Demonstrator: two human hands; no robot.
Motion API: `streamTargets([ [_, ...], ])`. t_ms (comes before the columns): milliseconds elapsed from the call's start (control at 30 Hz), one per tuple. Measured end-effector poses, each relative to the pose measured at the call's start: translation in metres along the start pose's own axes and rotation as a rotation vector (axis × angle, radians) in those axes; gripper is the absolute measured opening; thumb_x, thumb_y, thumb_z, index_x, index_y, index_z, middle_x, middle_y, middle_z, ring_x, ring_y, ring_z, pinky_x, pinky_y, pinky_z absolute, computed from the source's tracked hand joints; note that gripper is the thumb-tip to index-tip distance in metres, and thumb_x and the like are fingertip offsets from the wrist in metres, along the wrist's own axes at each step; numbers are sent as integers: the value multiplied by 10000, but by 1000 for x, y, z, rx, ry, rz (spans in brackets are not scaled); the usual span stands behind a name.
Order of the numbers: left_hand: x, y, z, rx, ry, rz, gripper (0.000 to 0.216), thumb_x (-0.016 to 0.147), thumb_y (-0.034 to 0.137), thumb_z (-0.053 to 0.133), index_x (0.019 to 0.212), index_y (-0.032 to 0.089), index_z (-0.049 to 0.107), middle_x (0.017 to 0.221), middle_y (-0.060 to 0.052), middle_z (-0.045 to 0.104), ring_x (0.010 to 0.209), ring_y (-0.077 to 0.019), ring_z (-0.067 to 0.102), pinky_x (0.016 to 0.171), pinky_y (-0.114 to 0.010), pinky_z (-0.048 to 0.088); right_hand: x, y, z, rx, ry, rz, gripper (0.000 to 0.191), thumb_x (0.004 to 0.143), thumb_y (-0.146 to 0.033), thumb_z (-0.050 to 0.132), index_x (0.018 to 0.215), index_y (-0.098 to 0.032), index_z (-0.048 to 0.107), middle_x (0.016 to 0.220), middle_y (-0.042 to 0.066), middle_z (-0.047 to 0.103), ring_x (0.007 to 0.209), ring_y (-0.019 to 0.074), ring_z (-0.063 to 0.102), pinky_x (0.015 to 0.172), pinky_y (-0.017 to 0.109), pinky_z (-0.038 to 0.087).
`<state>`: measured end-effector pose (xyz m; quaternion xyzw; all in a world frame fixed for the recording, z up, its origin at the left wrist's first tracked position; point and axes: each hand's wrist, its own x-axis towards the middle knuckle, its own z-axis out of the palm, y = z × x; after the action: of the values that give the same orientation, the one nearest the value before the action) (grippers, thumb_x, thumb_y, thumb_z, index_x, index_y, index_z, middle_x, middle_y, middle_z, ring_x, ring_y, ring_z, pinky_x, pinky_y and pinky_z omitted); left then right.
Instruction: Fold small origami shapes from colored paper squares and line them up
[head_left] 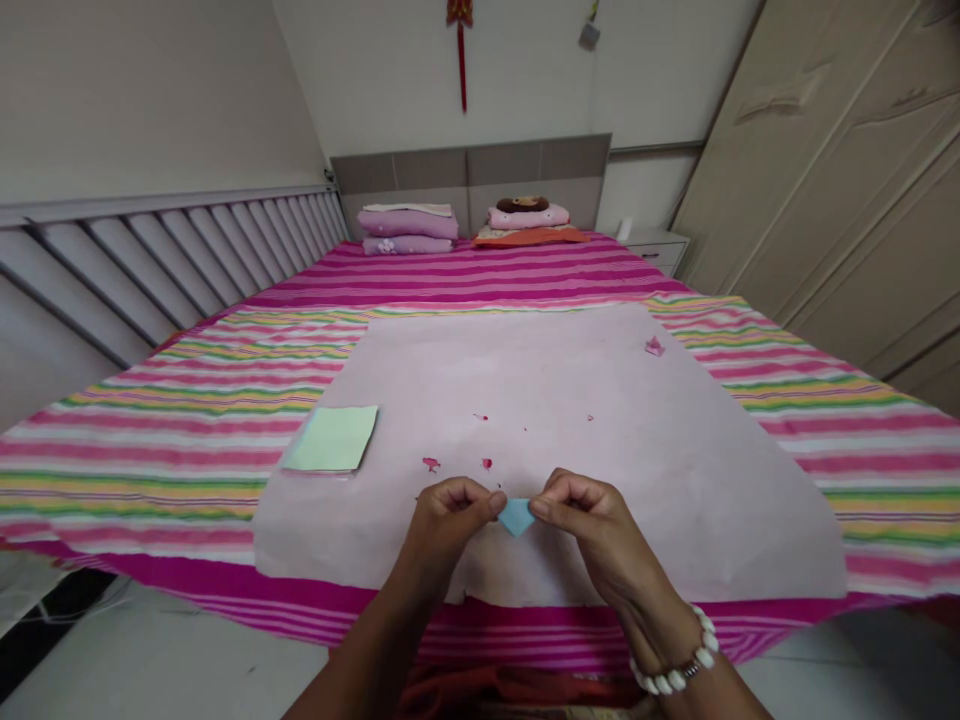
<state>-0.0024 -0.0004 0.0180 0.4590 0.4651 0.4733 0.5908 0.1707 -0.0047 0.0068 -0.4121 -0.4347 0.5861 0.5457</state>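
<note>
A small folded piece of light blue paper (pixel 516 517) is pinched between both my hands just above a pale pink sheet (pixel 540 400) spread on the bed. My left hand (pixel 450 515) grips its left edge with fingers curled. My right hand (pixel 585 520), with a white bead bracelet on the wrist, grips its right edge. The paper points downward in a small triangle.
A stack of light green square papers (pixel 334 438) lies left of my hands. Tiny pink paper scraps (pixel 430 463) dot the sheet, and a small folded pink piece (pixel 655 346) sits far right. The striped bedspread (pixel 187 420) has folded bedding (pixel 409 230) at the headboard; wardrobe doors stand right.
</note>
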Motion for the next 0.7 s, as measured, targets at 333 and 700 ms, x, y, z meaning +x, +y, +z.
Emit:
streamTargets([
  [333,-2,-10,13,113,-31,18,271,767,332,658,575,141,649,491,-6,623,498,-114,552,534,-227,435,-4,5,12,92,64,-62,177,698,-250,744,568,-194,637,552,-24,630,576,138,564,616,271,432],
  [700,-2,-7,0,6,-170,16,158,807,282,635,820,161,735,673,-17,672,681,-131,611,677,-244,490,-8,1,11,30,9,-87,220,789,-336,672,626,-189,658,669,-2,580,683,150,495,661,280,391],
])
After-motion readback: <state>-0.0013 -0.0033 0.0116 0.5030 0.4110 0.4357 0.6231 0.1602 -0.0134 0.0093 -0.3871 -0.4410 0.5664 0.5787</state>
